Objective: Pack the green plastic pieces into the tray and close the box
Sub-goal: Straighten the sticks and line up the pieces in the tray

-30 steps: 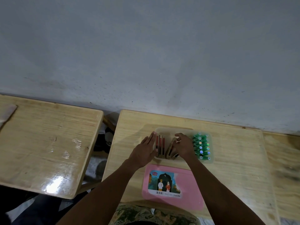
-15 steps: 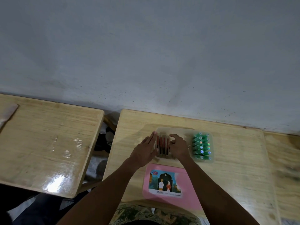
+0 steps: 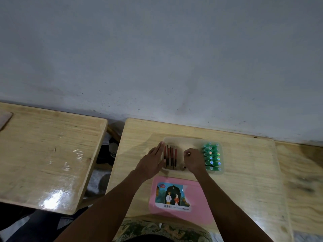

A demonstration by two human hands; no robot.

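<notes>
Tray: the clear plastic tray (image 3: 192,139) sits near the back edge of the tabletop (image 3: 248,172), in the middle.
Green pieces: the green plastic pieces (image 3: 211,156) stand in two neat rows at the right end of the tray, touching each other.
Flat pieces: four thin brown and red slabs (image 3: 170,157) stand side by side at the left end of the tray.
Lid: the pink lid (image 3: 197,201) with a picture on it lies flat at the front edge of the tabletop, just beside the tray and not on it.
Left hand: the left hand (image 3: 151,162) is flat, fingers straight and together, pressed against the left side of the slabs. It holds nothing.
Right hand: the right hand (image 3: 194,160) is curled in the middle of the tray, between the slabs and the green pieces. Something small seems to be pinched in its fingers, but I cannot tell what.
Step now: I think the person is tidying the things in the tray so they all fit.
Next move: I think both hands must let go, pick up the pink lid and set it straight over the tray.
</notes>
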